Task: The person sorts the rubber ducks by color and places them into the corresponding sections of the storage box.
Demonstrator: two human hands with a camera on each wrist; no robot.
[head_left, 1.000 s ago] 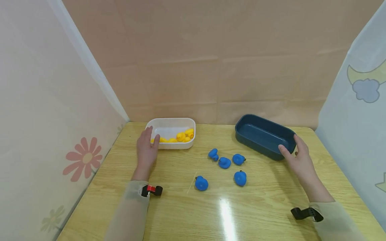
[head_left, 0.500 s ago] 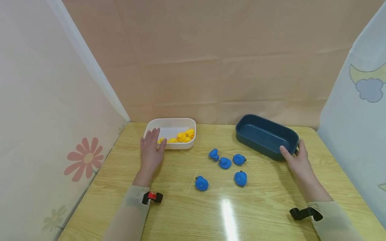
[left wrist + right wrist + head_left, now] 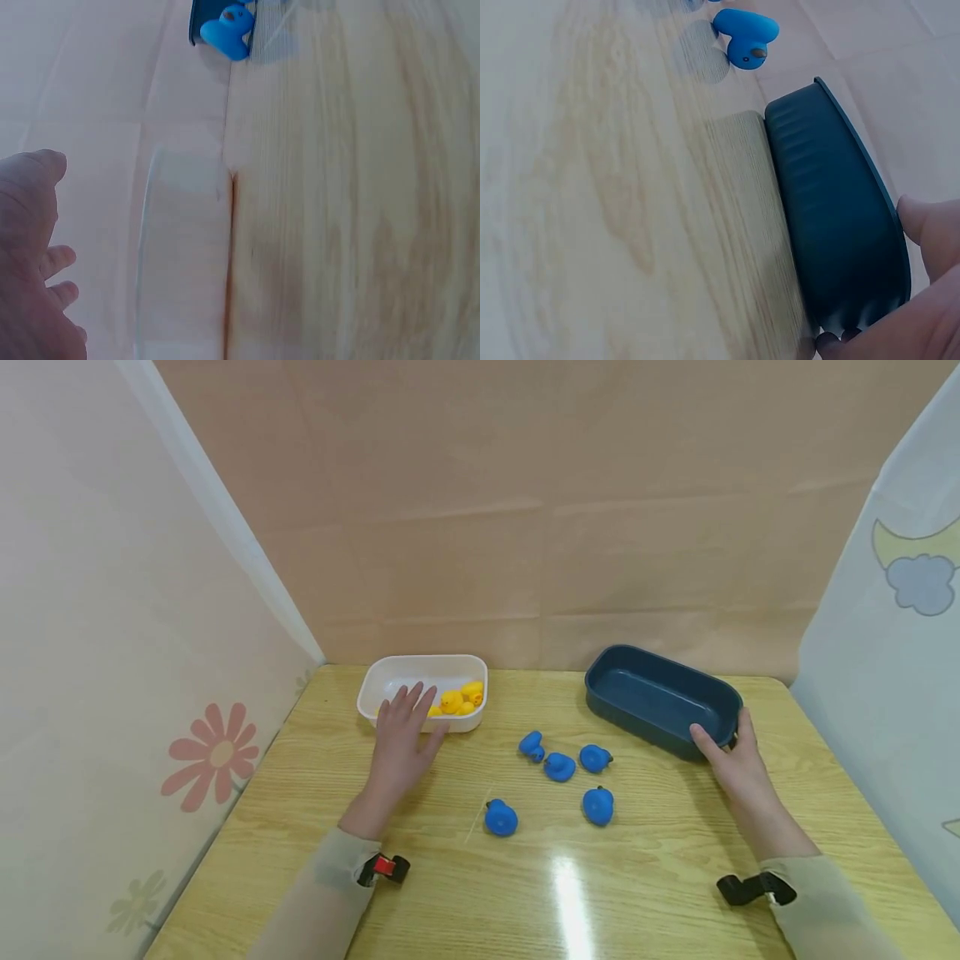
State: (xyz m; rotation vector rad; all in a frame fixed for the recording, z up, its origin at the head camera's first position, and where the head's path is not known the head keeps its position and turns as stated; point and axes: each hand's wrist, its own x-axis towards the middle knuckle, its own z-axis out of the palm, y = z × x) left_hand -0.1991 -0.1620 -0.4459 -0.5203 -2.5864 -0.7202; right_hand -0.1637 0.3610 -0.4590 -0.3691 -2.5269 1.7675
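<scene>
My left hand is held with fingers spread over the near side of a white tray, covering part of its front wall. In the left wrist view its thumb and fingertips stand apart from that wall. Yellow rubber ducks lie in the tray's right half; some are behind the fingers. At the right, my right hand grips the near right corner of a dark blue tray. The thumb meets the rim, and fingertips show low at the tray's end. That tray has nothing in it.
Several blue rubber ducks lie between the trays: a front left one, a front right one, and a small group farther back. A beige sheet hangs behind the table. Patterned cloths flank both sides.
My left hand has moved right along the white tray's near side. My right hand's fingers have gone from over the dark tray's rim to its outer end. The blue ducks stay put.
</scene>
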